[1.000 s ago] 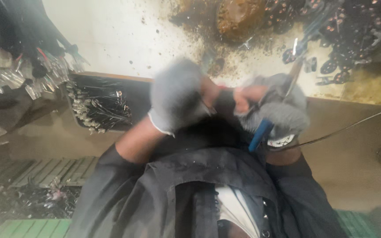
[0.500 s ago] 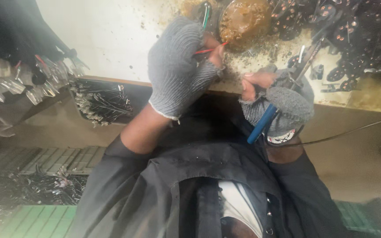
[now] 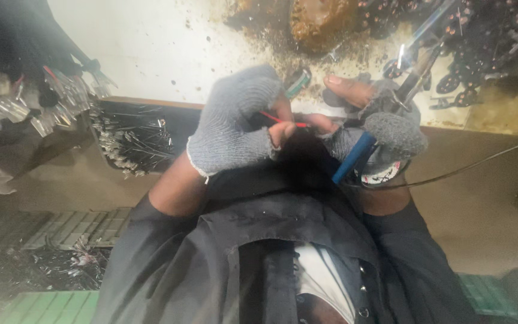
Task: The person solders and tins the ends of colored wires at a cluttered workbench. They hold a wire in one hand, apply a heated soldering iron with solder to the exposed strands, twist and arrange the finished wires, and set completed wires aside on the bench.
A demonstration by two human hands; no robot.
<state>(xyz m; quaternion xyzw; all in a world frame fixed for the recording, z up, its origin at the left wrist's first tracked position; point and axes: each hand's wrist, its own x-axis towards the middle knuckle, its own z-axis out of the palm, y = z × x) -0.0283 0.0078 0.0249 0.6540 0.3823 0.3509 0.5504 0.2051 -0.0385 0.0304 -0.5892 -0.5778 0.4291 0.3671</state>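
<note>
- Most of the red wire point(image 3: 283, 119) is hidden inside the left hand point(image 3: 238, 123).
- The soldering iron point(image 3: 391, 114) tip is blurred, above the right hand point(image 3: 379, 135).
- The bundled wires point(image 3: 19, 102), left of the left hand, are cut off and blurred.

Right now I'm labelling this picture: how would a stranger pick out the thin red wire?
Start at the white, brown-stained worktop, then drop to the two hands in grey fingerless knitted gloves. The thin red wire is pinched in the left hand, pointing toward the right hand. It alone is red; the tool handle nearby is blue.

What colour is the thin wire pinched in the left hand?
Red: the thin wire in the left hand, head view.
</note>
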